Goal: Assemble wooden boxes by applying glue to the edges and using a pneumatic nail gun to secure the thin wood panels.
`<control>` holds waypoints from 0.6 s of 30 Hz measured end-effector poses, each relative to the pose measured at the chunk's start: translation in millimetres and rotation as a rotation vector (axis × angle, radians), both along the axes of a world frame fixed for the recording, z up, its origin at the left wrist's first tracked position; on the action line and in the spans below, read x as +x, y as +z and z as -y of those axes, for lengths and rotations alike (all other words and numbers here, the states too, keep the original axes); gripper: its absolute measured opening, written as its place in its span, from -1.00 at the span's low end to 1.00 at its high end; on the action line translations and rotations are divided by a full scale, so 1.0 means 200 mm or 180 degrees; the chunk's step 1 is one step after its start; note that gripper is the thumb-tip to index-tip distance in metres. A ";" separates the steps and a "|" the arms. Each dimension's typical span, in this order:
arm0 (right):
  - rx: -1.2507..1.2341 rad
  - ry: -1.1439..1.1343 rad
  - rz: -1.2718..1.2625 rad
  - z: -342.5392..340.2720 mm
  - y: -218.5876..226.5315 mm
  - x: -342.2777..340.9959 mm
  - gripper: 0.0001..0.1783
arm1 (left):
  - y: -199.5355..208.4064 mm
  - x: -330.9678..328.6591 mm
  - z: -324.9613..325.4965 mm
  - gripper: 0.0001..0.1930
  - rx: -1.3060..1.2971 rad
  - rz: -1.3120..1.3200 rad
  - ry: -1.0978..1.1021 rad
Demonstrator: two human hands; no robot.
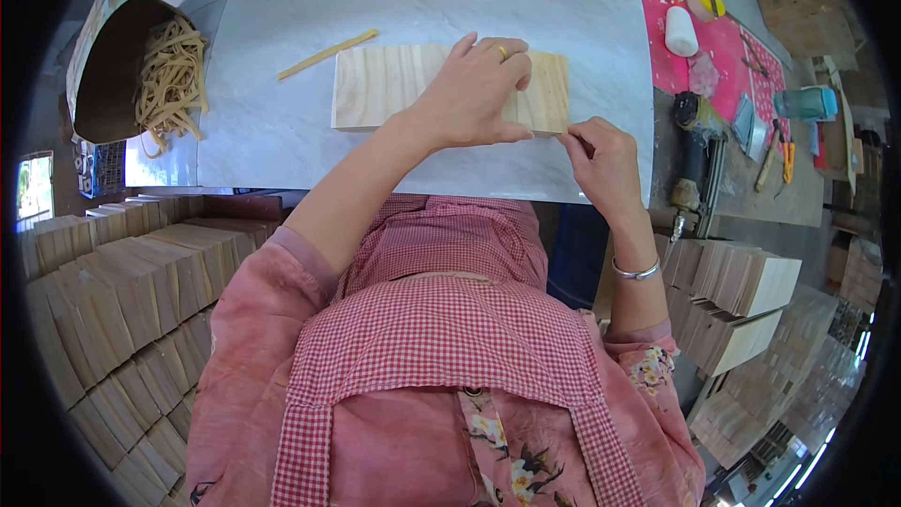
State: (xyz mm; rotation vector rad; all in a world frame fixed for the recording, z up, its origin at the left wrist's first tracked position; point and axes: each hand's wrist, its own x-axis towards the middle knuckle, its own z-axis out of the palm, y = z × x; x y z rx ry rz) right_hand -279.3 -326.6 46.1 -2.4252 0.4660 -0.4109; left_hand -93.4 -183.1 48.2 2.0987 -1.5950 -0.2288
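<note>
A pale wooden block with visible grain lies lengthwise on the table in front of me. Across its top rests my left hand, fingers at the far edge and thumb along the near edge, gripping it. My right hand is closed in a pinch at the block's near right corner. What its fingertips hold, if anything, is too small to make out. Just beyond the block's left end lies a thin tan strip.
A tipped round container at the left spills many tan strips onto the table. At the right are a white bottle, a yellow tape roll and orange-handled pliers. Stacked wooden blocks stand below on both sides.
</note>
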 end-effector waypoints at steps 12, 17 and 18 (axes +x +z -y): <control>0.0151 0.0045 -0.0099 0.03 -0.01 0.00 -0.96 | -0.06 0.02 0.02 -0.47 -0.0553 -0.0203 -0.0063; 0.0163 0.0087 -0.0101 0.04 -0.03 -0.01 -0.95 | -0.08 0.03 0.03 -0.48 -0.0568 -0.0202 -0.0047; 0.0203 0.0053 -0.0054 0.03 -0.03 -0.01 -0.95 | -0.08 0.03 0.03 -0.48 -0.0571 -0.0202 -0.0043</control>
